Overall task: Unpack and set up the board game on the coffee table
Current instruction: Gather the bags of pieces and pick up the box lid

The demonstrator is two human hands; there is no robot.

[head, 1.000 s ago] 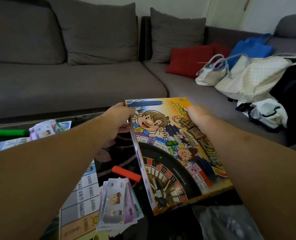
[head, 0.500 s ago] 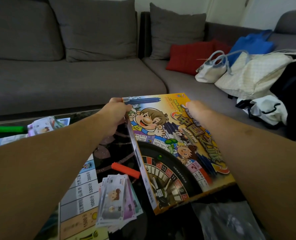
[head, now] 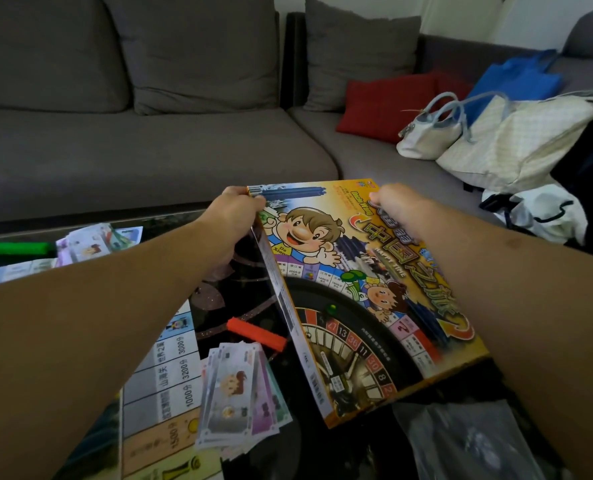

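Head view: a dark glossy desk [head: 250,282] stands before a grey sofa [head: 142,157] piled with bags at the right. Both hands hold the game box [head: 367,306] by its far end, tilted above the desk's right side: left hand [head: 234,216] and right hand [head: 397,204] clenched around its far corners. Game board [head: 163,375], paper money [head: 239,386] and an orange stick [head: 257,334] lie left of the box.

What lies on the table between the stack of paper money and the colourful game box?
In the head view, an orange plastic stick lies between the paper money stack and the colourful cardboard game box.
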